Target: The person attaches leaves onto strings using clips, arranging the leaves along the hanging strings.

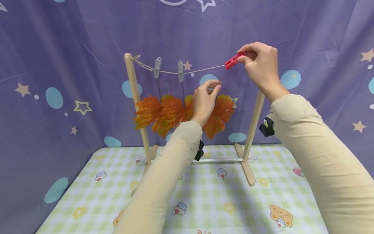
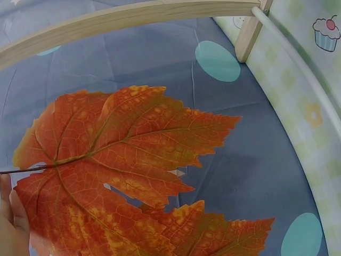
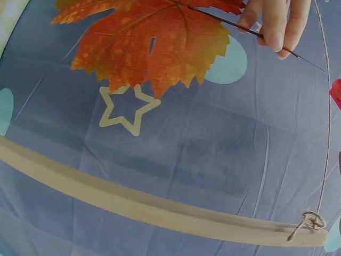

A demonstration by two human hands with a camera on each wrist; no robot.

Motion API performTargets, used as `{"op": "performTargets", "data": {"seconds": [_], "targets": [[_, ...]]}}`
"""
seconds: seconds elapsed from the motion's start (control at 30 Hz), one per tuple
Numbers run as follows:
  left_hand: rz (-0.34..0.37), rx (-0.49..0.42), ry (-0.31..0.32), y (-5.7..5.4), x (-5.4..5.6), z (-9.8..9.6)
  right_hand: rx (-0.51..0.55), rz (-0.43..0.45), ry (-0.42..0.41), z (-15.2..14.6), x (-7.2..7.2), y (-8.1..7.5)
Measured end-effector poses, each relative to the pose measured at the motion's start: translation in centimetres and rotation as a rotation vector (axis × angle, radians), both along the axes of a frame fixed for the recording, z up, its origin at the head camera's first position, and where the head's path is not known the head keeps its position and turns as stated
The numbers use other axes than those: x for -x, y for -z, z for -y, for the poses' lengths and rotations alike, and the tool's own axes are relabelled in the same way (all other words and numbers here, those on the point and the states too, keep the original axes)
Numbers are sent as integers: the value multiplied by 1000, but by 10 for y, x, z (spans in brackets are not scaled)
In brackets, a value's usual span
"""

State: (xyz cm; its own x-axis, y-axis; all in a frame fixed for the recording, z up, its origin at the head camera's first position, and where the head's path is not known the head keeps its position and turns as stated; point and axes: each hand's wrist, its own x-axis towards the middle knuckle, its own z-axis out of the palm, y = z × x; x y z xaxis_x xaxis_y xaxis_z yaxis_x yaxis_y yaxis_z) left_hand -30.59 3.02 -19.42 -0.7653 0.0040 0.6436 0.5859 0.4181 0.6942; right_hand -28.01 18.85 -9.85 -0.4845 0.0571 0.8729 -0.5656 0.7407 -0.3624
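My left hand [image 1: 204, 100] pinches the thin dark stem of an orange artificial maple leaf [image 1: 223, 109], which hangs below the fingers. The stem's tip pokes up past the fingertips, below the twine [image 1: 204, 69]. Higher and to the right, my right hand [image 1: 261, 63] grips a red clothespin [image 1: 232, 61] between thumb and fingers, its nose right at the twine. In the right wrist view, only an edge of that red clothespin [image 3: 335, 93] shows beside the twine. Two grey clothespins [image 1: 157, 67] sit on the twine farther left, with leaves [image 1: 149, 112] hanging by their stems beneath.
The twine is tied to the wooden left post [image 1: 135, 87] and, in the right wrist view, knotted round the other wooden post [image 3: 160, 210]. A white rod [image 1: 219, 160] joins the feet on a green checked tablecloth [image 1: 204, 191]. A purple patterned curtain [image 1: 87, 39] hangs behind.
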Motion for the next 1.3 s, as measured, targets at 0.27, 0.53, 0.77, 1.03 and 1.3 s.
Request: {"op": "performTargets", "data": {"seconds": [0.27, 0.53, 0.77, 1.03, 1.3], "targets": [[-4, 10, 4, -2, 0, -1, -38, 82, 65, 5, 1, -9], [12, 29, 8, -8, -2, -3, -172, 260, 112, 0, 0, -21], [9, 49, 34, -12, -1, -7, -255, 281, 87, -4, -1, -25], [18, 29, 36, -7, 0, -6, -370, 312, 17, 3, 0, -25], [9, 34, 23, -3, -2, -8, -495, 323, 6, 4, -4, -29]]}}
